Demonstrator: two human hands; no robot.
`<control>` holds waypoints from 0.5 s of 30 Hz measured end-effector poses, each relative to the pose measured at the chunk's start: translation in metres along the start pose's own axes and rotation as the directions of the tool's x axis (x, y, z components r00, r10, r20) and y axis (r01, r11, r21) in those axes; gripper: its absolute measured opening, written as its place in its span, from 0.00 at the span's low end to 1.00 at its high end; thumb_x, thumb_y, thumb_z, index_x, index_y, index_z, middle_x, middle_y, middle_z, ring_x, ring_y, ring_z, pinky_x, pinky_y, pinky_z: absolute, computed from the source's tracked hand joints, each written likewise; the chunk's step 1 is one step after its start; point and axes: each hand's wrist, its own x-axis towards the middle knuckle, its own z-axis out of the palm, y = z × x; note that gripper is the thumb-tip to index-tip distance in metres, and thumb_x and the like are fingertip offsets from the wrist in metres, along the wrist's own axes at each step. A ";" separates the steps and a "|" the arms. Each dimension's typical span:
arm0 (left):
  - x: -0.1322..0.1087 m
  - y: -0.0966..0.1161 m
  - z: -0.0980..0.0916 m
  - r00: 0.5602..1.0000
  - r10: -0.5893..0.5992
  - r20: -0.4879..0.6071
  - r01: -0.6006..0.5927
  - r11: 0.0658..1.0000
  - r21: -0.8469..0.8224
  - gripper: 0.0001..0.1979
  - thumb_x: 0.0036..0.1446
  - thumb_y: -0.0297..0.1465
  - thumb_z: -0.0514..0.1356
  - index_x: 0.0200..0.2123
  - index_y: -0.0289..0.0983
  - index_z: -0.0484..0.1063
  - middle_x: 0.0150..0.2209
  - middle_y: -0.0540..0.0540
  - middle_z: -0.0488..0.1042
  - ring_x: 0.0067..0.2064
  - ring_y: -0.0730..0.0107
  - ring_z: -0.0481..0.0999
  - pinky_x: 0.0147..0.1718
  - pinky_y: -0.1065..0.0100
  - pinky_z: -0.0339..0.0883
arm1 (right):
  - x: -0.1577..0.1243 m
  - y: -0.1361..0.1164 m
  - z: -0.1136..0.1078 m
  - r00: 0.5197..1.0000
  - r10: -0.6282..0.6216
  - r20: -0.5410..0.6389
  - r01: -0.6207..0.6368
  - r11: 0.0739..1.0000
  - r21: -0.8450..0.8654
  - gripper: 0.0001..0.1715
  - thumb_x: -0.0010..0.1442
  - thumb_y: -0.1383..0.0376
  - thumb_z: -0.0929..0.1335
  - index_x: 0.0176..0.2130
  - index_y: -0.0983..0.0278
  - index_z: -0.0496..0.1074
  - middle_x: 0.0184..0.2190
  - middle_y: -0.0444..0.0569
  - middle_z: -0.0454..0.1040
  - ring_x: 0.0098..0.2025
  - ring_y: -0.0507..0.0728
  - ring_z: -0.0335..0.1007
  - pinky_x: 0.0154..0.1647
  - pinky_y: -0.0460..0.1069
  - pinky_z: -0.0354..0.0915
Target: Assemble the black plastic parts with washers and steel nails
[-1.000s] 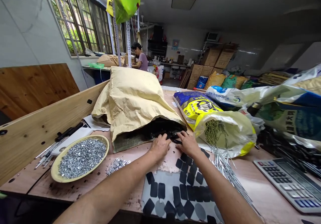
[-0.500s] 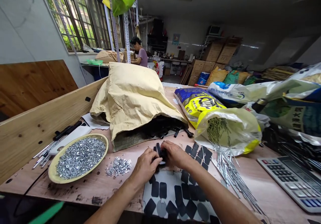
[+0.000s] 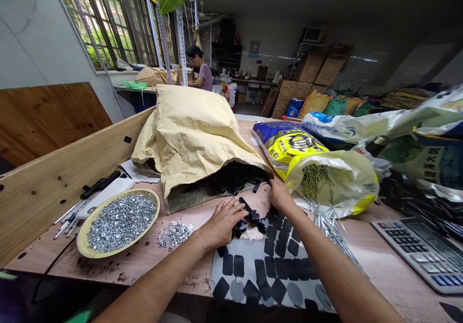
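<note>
As the left hand (image 3: pixel 224 221) lies spread with extended fingertips against the small cluster of black parts (image 3: pixel 253 215), the right hand (image 3: pixel 279 195) meets the paper sack (image 3: pixel 202 135) at its mouth's right corner, fingertips hidden, so whether it grips cannot be told. Just right of the left hand, clearly the nearer one, the parts sit on the person's side of the right; their longest piece slants nearer and rightward. Beyond gapes the sack's dark mouth.
</note>
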 end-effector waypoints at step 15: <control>0.058 0.003 -0.008 0.970 0.102 0.220 -0.106 0.994 0.008 0.42 0.42 0.35 0.66 0.62 0.39 0.56 0.59 0.36 0.65 0.62 0.45 0.61 0.63 0.41 0.36 | -0.065 -0.020 -0.002 0.980 0.003 0.201 -0.005 1.000 0.009 0.24 0.61 0.69 0.61 0.56 0.64 0.66 0.46 0.55 0.76 0.48 0.59 0.71 0.47 0.48 0.60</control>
